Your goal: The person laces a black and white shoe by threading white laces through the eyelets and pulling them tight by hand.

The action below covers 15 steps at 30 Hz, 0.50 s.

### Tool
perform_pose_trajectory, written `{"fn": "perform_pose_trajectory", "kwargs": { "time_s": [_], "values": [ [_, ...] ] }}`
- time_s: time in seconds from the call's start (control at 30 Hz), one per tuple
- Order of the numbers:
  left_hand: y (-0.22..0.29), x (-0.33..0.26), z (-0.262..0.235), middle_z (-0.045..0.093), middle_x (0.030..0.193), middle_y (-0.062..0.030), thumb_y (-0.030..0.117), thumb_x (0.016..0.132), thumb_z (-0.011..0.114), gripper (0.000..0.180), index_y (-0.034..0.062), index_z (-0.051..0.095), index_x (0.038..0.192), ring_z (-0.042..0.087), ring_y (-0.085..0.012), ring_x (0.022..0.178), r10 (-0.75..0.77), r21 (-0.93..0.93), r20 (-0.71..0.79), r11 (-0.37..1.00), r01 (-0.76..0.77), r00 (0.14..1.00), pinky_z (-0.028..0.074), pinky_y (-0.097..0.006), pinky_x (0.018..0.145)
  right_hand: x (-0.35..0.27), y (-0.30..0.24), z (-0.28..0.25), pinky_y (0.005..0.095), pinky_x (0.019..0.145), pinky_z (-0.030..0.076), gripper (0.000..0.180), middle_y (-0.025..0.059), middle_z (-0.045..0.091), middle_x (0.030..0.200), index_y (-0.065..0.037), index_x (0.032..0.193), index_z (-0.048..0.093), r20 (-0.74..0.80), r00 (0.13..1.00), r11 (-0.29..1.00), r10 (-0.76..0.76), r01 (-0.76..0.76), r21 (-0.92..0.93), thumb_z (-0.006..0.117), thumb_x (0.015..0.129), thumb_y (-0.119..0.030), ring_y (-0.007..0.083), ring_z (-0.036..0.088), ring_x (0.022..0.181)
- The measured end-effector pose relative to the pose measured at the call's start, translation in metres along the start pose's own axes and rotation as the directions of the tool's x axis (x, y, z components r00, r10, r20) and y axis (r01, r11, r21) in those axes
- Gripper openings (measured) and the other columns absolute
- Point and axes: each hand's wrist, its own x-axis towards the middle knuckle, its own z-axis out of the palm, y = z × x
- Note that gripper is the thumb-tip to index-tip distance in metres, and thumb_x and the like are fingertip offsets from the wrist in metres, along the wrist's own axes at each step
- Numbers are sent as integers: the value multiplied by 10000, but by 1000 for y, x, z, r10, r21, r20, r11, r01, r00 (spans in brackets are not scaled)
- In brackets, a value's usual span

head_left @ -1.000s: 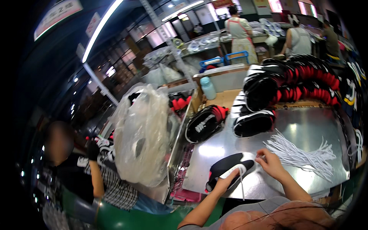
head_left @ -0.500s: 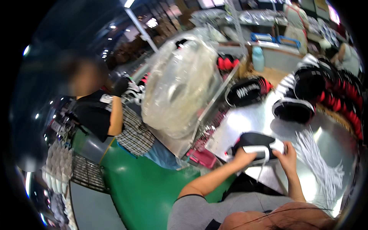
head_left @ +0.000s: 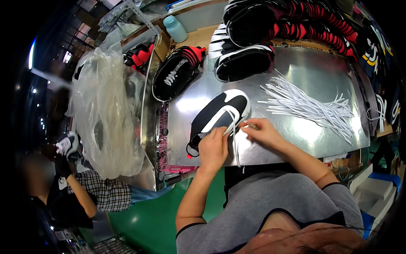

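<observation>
Shoe in hand: one black-and-white shoe (head_left: 213,115) with a red heel tab, lying left of middle along the near edge of the bench (head_left: 306,134), toe toward the far edge.
Left hand (head_left: 213,148): at the shoe's near side, fingers closed on it.
Right hand (head_left: 260,130): just right of the shoe, fingers drawn narrow beside the lace; whether they pinch it cannot be told.
Lace on shoe: one white lace (head_left: 235,146), looped over the upper, running down toward the near edge.
Lacing, judged: begun; lace placed, a long length loose, most rows apparently left to thread; no knot seen.
Lace stock: bundle of white laces (head_left: 306,103), toward the right edge.
Comparison piece: black-and-red shoe (head_left: 176,75), far left corner, lacing rows visible.
Other shoes: stacked rows (head_left: 292,27) along the far edge; lacing unclear.
</observation>
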Motion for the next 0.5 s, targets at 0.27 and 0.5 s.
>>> {"fn": "perform_pose_trajectory", "kwargs": {
  "time_s": [0.27, 0.5],
  "values": [
    [11, 11, -4, 632, 865, -133, 58, 870, 671, 179, 49, 627, 1043, 634, -350, 736, 51, 29, -11, 998, -51, 999, 487, -442, 650, 3, 7, 13, 206, 601, 373, 149, -67, 558, 733, -63, 843, 642, 121, 988, 957, -93, 55, 284, 702, 919, -177, 23, 468, 673],
    [-1, 40, -55, 662, 915, -197, 58, 902, 650, 166, -8, 640, 1054, 659, -356, 800, -108, -115, -214, 990, 85, 971, 513, -394, 729, -63, 12, -32, 320, 712, 447, 291, 43, 579, 771, -44, 918, 633, 601, 799, 948, -26, 211, -239, 663, 961, -331, 127, 523, 754]
  ]
}}
